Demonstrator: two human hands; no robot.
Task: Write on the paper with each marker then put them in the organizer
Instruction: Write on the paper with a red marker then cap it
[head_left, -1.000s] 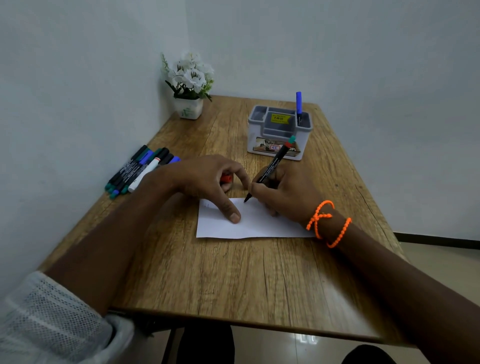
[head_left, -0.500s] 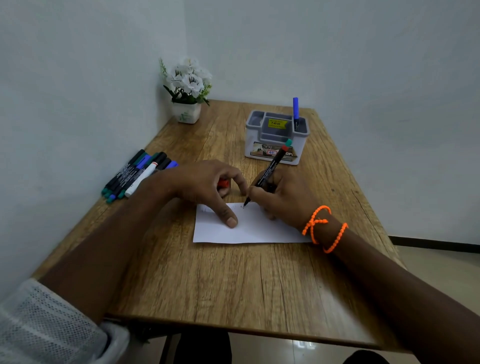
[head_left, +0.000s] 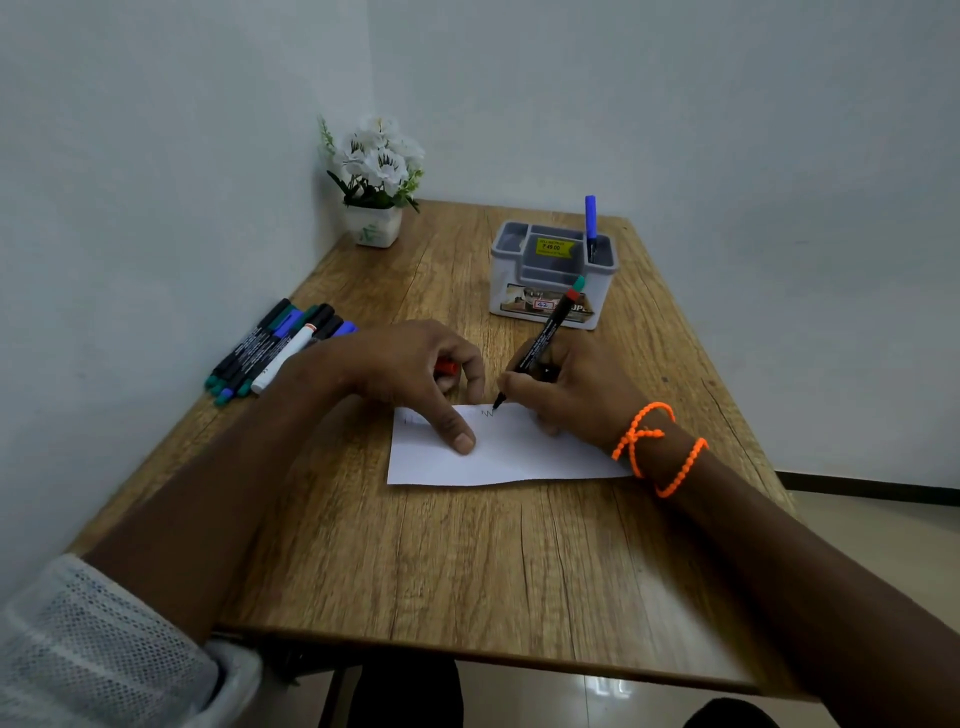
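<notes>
A white paper (head_left: 519, 457) lies mid-table. My right hand (head_left: 571, 395) grips a black marker (head_left: 540, 343) with a red-and-green end, its tip touching the paper's top edge beside a small zigzag mark. My left hand (head_left: 410, 374) curls its fingers round a red cap (head_left: 447, 368) while its thumb presses the paper down. Several capped markers (head_left: 275, 348) lie in a bunch at the table's left edge. The grey organizer (head_left: 550, 306) stands behind my hands, with a blue marker (head_left: 590, 218) upright in its right compartment.
A small white pot of white flowers (head_left: 376, 176) stands in the far left corner against the walls. The wooden table (head_left: 467, 561) is bare in front of the paper. Its right edge drops off to the floor.
The marker tip has drawn a small zigzag on the paper's top edge. Both hands stay in place; the view has shifted slightly.
</notes>
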